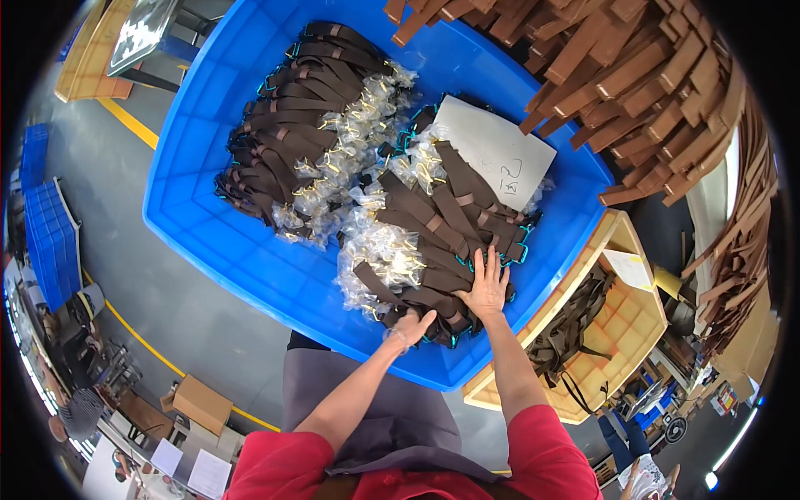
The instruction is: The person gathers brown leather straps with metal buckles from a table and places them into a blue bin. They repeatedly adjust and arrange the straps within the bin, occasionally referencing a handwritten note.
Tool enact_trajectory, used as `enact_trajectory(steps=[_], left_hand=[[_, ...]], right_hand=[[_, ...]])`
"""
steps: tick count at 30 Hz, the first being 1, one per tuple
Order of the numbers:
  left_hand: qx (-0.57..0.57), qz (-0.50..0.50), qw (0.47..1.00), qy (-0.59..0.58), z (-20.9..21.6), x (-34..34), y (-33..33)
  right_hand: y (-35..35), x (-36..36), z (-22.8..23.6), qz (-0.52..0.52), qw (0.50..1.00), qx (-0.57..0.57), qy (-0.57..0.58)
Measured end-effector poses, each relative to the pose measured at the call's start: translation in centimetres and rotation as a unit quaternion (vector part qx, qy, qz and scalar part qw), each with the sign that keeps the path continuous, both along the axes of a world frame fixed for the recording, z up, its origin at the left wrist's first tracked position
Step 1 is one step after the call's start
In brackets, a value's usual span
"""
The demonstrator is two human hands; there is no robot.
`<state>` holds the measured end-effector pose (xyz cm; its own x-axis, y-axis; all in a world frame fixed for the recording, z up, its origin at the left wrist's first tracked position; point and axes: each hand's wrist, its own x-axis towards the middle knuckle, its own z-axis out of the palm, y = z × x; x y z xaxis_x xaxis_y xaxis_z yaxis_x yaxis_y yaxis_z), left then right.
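Dark brown straps (437, 221) with teal-edged buckles and clear plastic wrapping on their metal ends lie in layers inside a large blue bin (242, 271). My right hand (487, 287) rests flat on the near right part of this pile, fingers spread. At the pile's near edge my left hand (408, 327) has its fingers curled round straps, with the thumb sticking out; the fingertips are partly hidden. A second heap of wrapped straps (296, 125) fills the bin's far left. A white sheet with handwriting (496, 150) lies on the straps at the far right.
Brown strips (642, 75) hang in thick bunches over the bin's far right corner. A yellowish crate (633, 333) with dark straps stands against its right side. Blue bins (52, 242) and a cardboard box (202, 404) are to the left. Another person (642, 475) is at lower right.
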<state>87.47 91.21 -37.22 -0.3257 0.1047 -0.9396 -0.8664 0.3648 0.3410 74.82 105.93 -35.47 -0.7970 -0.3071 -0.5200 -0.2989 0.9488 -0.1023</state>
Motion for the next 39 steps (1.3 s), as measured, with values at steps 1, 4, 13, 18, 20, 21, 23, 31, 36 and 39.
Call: enact_trajectory(steps=[1, 4, 13, 18, 20, 21, 23, 31, 36, 39], left_hand=[[-0.02, 0.003, 1.0, -0.005, -1.4, -0.1, 1.6], [0.03, -0.185, 0.966, 0.177, -6.2, 0.3, 5.6], [0.333, 0.298, 0.876, -0.181, -2.7, 0.3, 4.0], [0.466, 0.376, 0.756, -0.267, -3.3, 0.8, 1.0], [0.306, 0.216, 0.914, -0.154, -0.3, 0.0, -1.4], [0.27, 0.068, 0.953, -0.122, 1.8, -2.0, -4.1], [0.197, 0.146, 0.969, 0.004, 4.3, -5.6, -10.0], [-0.116, 0.26, 0.918, 0.278, -14.3, -17.5, -21.4], [0.076, 0.315, 0.932, 0.161, -13.5, -20.6, -17.5], [0.08, 0.277, 0.94, 0.185, -12.4, -20.6, -17.4]], right_hand=[[0.3, -0.2, -0.7, 0.005, 1.0, -0.001, -0.005], [0.5, -1.2, -1.9, 0.03, 0.999, -0.011, 0.005], [0.1, -0.2, 1.4, -0.082, 0.996, -0.016, -0.02], [-1.3, 6.2, 5.3, -0.012, 0.993, 0.014, -0.115], [0.2, 7.6, 2.9, 0.014, 0.992, 0.071, -0.102], [0.7, 8.1, 1.6, 0.0, 0.994, 0.071, -0.084], [1.2, 8.7, -0.1, -0.001, 0.992, 0.099, -0.075], [-3.8, 0.8, 7.3, -0.102, 0.983, -0.048, -0.144], [-6.1, -6.6, 2.2, -0.005, 0.979, -0.115, 0.167], [-6.3, -6.8, -0.9, -0.001, 0.975, -0.103, 0.195]])
